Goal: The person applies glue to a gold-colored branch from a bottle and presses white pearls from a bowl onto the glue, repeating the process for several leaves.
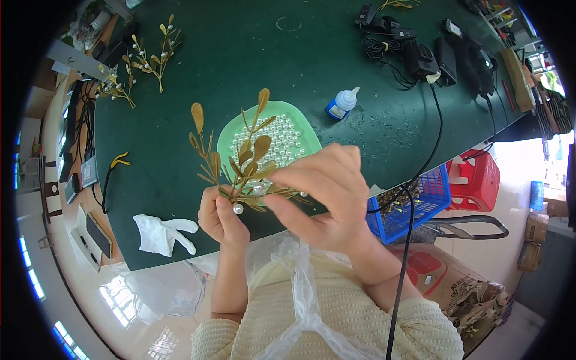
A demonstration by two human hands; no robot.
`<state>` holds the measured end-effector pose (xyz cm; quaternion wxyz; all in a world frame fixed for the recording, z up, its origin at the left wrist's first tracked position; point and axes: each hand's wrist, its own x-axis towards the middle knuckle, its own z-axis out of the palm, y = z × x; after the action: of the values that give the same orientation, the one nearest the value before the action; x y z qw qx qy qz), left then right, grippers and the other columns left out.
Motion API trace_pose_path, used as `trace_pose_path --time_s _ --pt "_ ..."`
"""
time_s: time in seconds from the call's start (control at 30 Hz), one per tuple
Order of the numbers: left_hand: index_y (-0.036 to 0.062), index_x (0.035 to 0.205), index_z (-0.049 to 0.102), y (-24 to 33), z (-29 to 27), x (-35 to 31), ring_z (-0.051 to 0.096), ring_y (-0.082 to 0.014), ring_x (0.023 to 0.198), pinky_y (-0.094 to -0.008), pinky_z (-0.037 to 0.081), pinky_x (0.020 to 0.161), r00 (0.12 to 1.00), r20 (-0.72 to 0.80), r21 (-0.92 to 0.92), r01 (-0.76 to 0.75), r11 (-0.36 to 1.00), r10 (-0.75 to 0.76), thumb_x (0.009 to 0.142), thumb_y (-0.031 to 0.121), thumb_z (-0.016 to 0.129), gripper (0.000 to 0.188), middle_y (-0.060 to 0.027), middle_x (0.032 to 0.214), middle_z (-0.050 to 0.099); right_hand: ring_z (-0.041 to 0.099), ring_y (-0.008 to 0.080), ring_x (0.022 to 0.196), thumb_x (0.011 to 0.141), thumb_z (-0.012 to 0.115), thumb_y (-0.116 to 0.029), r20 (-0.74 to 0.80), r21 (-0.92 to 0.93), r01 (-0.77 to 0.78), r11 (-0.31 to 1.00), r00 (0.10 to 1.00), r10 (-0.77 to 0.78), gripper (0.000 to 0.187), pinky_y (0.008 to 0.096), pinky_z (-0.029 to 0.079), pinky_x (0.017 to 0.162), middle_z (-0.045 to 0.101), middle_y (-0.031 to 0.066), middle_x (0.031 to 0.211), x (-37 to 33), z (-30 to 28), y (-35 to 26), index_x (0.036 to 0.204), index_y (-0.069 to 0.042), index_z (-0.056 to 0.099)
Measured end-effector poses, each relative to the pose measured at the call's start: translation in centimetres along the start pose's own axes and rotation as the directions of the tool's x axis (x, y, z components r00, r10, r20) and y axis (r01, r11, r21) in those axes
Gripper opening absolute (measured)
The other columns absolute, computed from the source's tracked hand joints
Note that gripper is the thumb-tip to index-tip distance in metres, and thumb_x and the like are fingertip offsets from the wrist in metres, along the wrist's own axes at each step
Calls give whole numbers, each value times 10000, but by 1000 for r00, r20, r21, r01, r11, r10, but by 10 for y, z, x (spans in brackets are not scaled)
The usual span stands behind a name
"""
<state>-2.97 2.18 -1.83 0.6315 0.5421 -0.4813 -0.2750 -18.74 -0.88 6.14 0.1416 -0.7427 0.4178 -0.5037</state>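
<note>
While my left grip [225, 222] pinches the gold leaf spray [262, 147] over the green tray [309, 138], my right grip [336, 201] has tips slightly apart beside a pearl [258, 188]; can't tell if it's held.

Your right hand [327, 195] hides part of the gold sprig [262, 147], whose leaves cover some of the green tray [288, 107]. At one o'clock the top edge crops another sprig [399, 4]; at six, your cream sweater [348, 294] is cut off.
</note>
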Motion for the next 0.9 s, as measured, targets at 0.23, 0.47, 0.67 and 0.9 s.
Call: trace_pose_path --time_s 0.23,0.47,0.67,0.9 --pt "-34 866 505 3 -3 7 347 -5 539 -130 237 461 986 38 -318 169 933 -165 870 168 394 230 -17 722 501 445 100 501 773 561 -67 -304 189 -278 942 895 326 156 239 345 550 545 20 626 -21 -23 15 916 -5 561" --pt "6 716 459 17 -4 26 225 -17 460 -197 158 418 959 -42 -439 234 868 -280 879 158 394 232 37 562 368 488 74 569 822 481 -47 -375 206 -451 869 783 495 324 164 356 525 525 31 648 -44 -36 56 1131 18 412" --pt "6 684 478 21 -3 40 201 -10 442 -208 127 415 955 -4 -459 263 849 -298 883 170 395 271 70 502 290 425 70 717 797 493 -29 -427 146 -367 919 815 393 384 185 356 654 469 61 934 -40 -30 86 1168 -17 393" --pt "-2 695 474 14 -9 42 200 -18 441 -212 134 413 943 7 -542 282 792 -331 865 174 420 251 58 511 298 416 69 730 797 490 -15 -466 160 -377 912 785 407 383 178 359 660 444 48 921 -45 -24 99 1166 -17 387"
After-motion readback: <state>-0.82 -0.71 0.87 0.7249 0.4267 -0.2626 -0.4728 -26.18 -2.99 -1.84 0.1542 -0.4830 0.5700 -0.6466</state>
